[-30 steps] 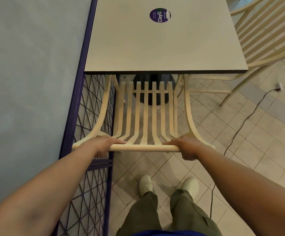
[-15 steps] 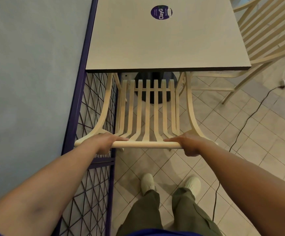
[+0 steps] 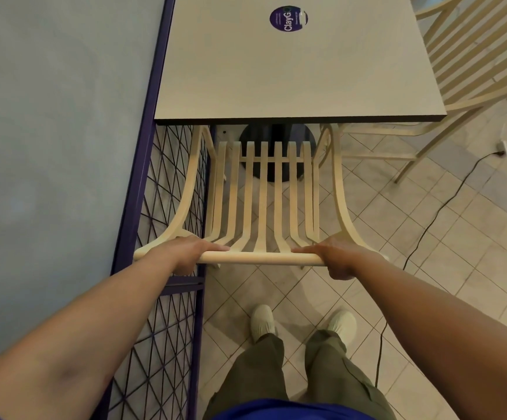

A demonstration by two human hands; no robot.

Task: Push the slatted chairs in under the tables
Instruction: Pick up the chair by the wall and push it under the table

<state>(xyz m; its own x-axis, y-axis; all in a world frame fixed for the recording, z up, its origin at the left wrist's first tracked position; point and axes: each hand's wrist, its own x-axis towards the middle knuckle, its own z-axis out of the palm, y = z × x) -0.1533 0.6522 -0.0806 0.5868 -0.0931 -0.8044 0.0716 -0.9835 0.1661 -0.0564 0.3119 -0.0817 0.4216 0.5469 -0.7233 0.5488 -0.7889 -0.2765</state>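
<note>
Square grey table, with the purple wire-mesh partition along its left edge. Slatted chair at the table's near side: front of the seat tucked under the tabletop edge, the rest of the seat out in view, back toward the person. Second slatted chair at the table's right side. Left hand and right hand on the near chair's top rail, one toward each end, fingers curled round it. Black cable across the tiled floor, right. Round purple sticker on the tabletop

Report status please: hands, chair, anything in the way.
Left hand and right hand grip slatted chair top rail. Chair partly under table. Black table base ahead, purple mesh fence close on left.
</note>
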